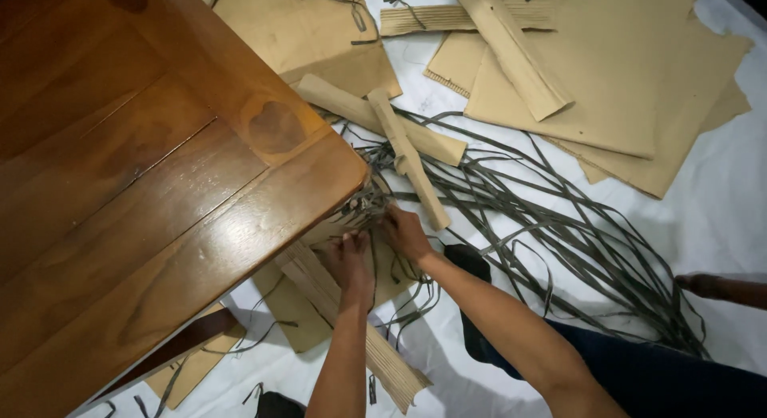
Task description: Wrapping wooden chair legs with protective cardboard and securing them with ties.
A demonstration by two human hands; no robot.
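Strips (511, 202) fanning rightward from knot at table corner (351, 174); right hand (406, 233) nearer, pinching gathered ends; left hand (351, 262) just below, fingers curled on strands.

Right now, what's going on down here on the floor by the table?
A person works with both bare hands at the corner of a wooden table. The left hand and right hand pinch a bunch of long dark strips gathered near the table corner; whether they are tied there is unclear. The strips fan out across a white floor sheet. Rolled cardboard tubes and flat cardboard sheets lie around them.
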